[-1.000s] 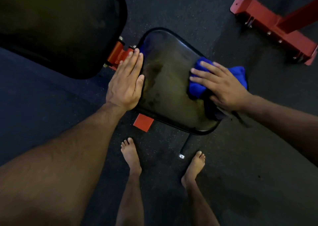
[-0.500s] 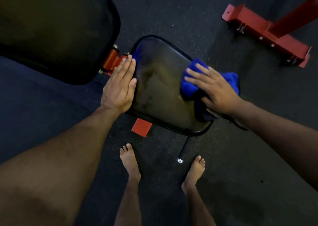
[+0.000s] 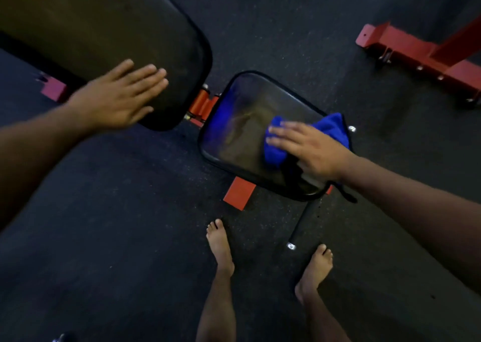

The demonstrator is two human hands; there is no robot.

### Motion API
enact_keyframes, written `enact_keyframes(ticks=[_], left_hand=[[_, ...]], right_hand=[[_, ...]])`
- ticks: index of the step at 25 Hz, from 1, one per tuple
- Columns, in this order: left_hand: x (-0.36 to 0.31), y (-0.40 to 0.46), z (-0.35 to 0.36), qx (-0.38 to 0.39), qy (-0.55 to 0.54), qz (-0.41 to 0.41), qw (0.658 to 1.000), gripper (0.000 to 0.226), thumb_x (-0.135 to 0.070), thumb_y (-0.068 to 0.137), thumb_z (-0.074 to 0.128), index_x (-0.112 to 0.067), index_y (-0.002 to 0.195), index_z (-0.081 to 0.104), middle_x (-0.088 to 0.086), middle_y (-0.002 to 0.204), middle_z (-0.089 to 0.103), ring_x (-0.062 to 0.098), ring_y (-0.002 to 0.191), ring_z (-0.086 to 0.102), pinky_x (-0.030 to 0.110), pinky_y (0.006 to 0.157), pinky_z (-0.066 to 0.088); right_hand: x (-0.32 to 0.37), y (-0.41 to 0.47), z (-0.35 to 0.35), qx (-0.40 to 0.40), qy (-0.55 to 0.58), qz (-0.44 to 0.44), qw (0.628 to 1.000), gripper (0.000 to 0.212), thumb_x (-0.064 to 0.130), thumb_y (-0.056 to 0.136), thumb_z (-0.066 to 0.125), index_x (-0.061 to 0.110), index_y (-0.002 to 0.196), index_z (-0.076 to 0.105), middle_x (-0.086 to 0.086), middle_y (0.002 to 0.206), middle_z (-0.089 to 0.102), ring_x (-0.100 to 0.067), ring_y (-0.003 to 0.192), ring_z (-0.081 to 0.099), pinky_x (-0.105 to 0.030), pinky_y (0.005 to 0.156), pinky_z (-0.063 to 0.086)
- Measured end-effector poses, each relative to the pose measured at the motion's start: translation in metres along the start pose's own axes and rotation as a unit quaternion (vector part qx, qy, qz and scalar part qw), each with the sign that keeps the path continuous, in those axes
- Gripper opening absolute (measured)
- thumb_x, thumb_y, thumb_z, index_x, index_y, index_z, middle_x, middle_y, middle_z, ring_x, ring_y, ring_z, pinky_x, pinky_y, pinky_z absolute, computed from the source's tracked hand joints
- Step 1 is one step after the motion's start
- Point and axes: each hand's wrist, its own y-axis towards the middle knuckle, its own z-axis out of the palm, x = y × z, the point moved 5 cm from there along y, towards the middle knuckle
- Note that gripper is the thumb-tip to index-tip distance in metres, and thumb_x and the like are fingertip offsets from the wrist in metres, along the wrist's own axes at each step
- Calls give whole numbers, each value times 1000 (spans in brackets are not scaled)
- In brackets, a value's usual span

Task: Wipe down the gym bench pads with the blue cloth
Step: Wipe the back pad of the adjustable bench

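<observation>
The small black seat pad (image 3: 242, 133) lies at centre, shiny with streaks. My right hand (image 3: 309, 149) presses the bunched blue cloth (image 3: 330, 131) flat on the pad's right half, fingers spread over it. The large black back pad (image 3: 104, 29) fills the upper left. My left hand (image 3: 119, 97) lies flat and open on its near edge, fingers extended, holding nothing. An orange hinge bracket (image 3: 201, 105) joins the two pads.
A red rack base (image 3: 416, 55) stands on the dark rubber floor at upper right. An orange frame foot (image 3: 238, 192) and a black adjustment handle (image 3: 302, 224) stick out below the seat pad. My bare feet (image 3: 221, 248) stand just in front.
My left hand left the seat pad's left edge and moved up-left onto the back pad. My right hand slid the cloth slightly inward across the seat pad. The view shifted.
</observation>
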Motion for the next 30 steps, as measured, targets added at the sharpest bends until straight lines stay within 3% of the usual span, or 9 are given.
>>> enact_keyframes(ticks=[3,6,9,11,16,18,21,26,30], left_hand=[[21,-7,6,18,54,16,998,65,-40,105,24,-4,159,25,19,167,16,31,158,4,56,126,9],[15,-5,20,-11,52,-2,999,65,-41,105,21,-9,162,19,13,169,16,33,155,18,54,125,7],[27,-12,23,-56,39,-10,998,63,-40,107,23,-12,163,15,10,170,15,30,156,16,53,125,7],[28,-10,24,-57,50,-17,997,63,-40,107,25,-13,163,14,8,171,13,28,157,14,53,125,8],[29,-9,25,-42,45,-7,998,63,-39,108,27,-13,164,10,8,171,9,26,158,9,51,126,5],[29,-11,26,-37,33,-11,999,63,-40,108,25,-14,164,8,7,172,6,24,158,4,48,126,0],[26,-10,31,-35,25,-14,999,63,-41,108,22,-15,164,6,6,172,4,24,158,3,48,126,-1],[26,-11,26,-24,17,-17,999,64,-42,107,19,-16,164,4,5,172,3,25,158,4,48,126,-3],[21,-7,26,-25,17,-13,999,64,-41,108,21,-16,164,5,7,171,6,27,158,6,51,125,1]], right_hand=[[25,-28,34,83,-109,-42,990,74,42,82,55,29,152,34,-3,163,23,-35,150,14,-59,117,16],[27,14,39,78,-119,-6,990,71,47,84,46,30,152,33,-1,163,22,-35,151,8,-63,116,14],[33,99,36,67,-86,40,993,69,47,83,40,27,149,37,-1,160,29,-33,151,14,-60,118,14],[34,138,29,54,-71,76,993,64,45,86,47,26,147,42,-1,158,34,-32,150,18,-60,117,15],[52,26,31,81,-93,33,992,83,43,81,56,29,156,24,-1,166,8,-30,152,-1,-59,120,7],[48,-15,31,104,-96,19,990,93,39,75,68,29,156,23,-1,166,9,-30,152,1,-59,119,11],[36,15,31,81,-91,59,991,91,33,73,70,28,154,29,0,164,17,-29,152,6,-57,120,11],[66,153,33,67,-29,51,996,63,33,87,55,28,148,40,3,160,30,-27,152,12,-56,120,11],[64,110,38,72,-59,0,996,72,31,80,63,32,148,40,5,161,26,-24,152,11,-53,121,8]])
